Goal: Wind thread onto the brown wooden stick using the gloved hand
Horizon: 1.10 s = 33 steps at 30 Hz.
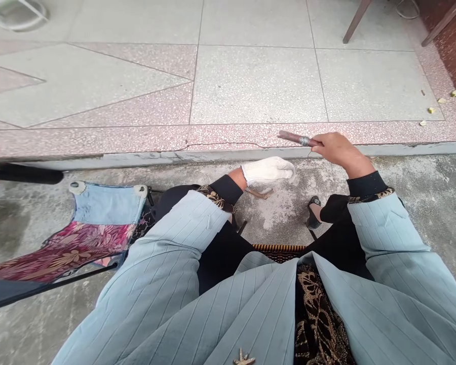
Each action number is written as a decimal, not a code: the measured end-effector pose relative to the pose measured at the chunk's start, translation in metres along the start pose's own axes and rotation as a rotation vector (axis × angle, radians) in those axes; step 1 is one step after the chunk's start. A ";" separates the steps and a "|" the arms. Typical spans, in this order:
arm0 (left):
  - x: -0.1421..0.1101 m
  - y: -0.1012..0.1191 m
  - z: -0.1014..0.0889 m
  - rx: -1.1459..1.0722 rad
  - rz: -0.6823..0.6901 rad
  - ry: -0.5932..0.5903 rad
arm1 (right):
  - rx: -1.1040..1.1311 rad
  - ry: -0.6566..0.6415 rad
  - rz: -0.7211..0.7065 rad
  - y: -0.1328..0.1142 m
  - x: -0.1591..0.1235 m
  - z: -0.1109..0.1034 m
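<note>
My right hand (336, 149), bare, is closed round a brown stick (289, 136) at the step's edge. Silvery wire (304, 141) is wound in a tight band round the stick, just ahead of my fingers. A thin loose end seems to curve down below them. To the left, my left hand (270, 170) wears a white knitted glove. Its fingers are curled together, and what they hold, if anything, is hidden. A bent brown twig-like piece (261, 194) shows on or just above the ground below the glove.
Ahead runs a low tiled step (258, 86). A folding chair (95, 228) with patterned fabric stands at my left, near a blurred black bar (26, 172). Furniture legs (356, 21) and pale scraps (431, 110) are at the right.
</note>
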<state>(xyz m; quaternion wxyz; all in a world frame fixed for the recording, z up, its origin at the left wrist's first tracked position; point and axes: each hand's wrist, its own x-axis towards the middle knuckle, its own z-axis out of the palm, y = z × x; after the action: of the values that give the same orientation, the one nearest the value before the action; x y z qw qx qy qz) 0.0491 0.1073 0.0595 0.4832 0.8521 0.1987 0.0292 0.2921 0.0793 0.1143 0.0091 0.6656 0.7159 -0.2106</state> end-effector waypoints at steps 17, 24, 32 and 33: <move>0.000 0.003 0.000 0.105 -0.007 0.027 | 0.462 0.186 0.045 0.005 -0.004 -0.010; -0.009 0.012 -0.020 0.198 -0.035 0.197 | -0.085 -0.510 -0.101 -0.002 0.001 0.005; -0.002 -0.002 -0.012 0.226 -0.148 0.174 | 0.521 -0.327 -0.343 -0.007 -0.022 -0.024; 0.000 -0.002 -0.007 0.199 -0.112 0.121 | 0.511 -0.182 -0.257 -0.004 -0.020 -0.025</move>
<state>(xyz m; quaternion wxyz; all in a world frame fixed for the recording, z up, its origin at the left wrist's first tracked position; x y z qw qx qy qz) 0.0464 0.1135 0.0615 0.3844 0.8801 0.2766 0.0337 0.2975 0.0676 0.1440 -0.1216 0.5288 0.7142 -0.4422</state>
